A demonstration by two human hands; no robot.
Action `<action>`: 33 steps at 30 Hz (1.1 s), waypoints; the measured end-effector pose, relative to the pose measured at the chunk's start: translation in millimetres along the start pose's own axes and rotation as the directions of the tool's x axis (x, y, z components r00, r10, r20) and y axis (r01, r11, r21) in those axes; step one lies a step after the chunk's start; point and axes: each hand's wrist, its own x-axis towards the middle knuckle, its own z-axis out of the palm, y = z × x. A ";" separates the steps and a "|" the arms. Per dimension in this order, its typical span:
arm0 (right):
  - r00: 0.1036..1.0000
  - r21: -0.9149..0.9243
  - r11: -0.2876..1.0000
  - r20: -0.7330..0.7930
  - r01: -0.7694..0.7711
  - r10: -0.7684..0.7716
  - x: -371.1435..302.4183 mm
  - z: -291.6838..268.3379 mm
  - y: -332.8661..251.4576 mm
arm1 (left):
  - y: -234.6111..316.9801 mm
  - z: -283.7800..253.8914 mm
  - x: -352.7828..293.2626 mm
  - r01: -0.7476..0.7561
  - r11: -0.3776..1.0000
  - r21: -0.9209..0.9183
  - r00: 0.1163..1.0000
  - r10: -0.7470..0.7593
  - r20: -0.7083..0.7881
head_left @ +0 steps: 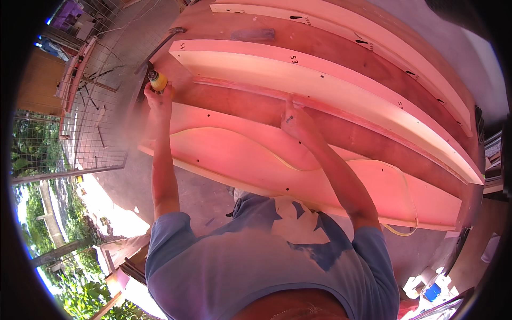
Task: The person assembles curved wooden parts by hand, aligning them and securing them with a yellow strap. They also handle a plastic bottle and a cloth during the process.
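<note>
My left hand [158, 100] is closed around a small yellow bottle-like object with a dark top [157, 80], held upright at the left end of the boards. My right hand [297, 124] reaches over the near board; its index finger is stretched out and touches the low edge strip [240, 88] of the middle board. The other fingers are curled, with nothing visible in them. The long middle board [320, 76] stands on edge beyond my hands. Nearer lies a wide, pale board [240, 152] with several dark holes. Across it curves a thin yellow cord [272, 152].
Another long board [341, 32] lies along the far side of the reddish worktable [224, 97]. A hammer [173, 36] rests by the far left edge, and a dull flat block [253, 34] lies between boards. Wire mesh [42, 146] stands to the left.
</note>
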 end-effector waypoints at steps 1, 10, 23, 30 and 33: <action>0.999 0.023 0.999 -0.012 -0.040 0.040 1.3 3.5 -7.3 | -7.4 1.2 1.0 0.019 0.997 -0.069 0.999 -0.018 0.027; 0.992 -0.072 0.995 -0.105 -0.073 0.065 30.3 29.7 -48.8 | -30.4 7.1 -12.7 0.125 0.989 -0.073 0.990 -0.119 0.077; 0.984 -0.174 0.981 -0.135 0.092 -0.116 58.9 49.6 -112.6 | -24.0 7.7 -12.0 0.205 0.933 -0.296 0.976 -0.219 -0.014; 0.995 -0.400 0.915 -0.103 -0.055 0.014 14.5 8.0 -1.3 | -12.5 0.8 -18.0 0.247 0.959 -0.139 0.969 -0.247 0.019; 0.972 -0.354 0.906 -0.122 -0.232 0.201 -15.8 -5.8 39.6 | -8.6 0.3 -18.1 0.330 0.940 -0.081 0.944 -0.327 0.047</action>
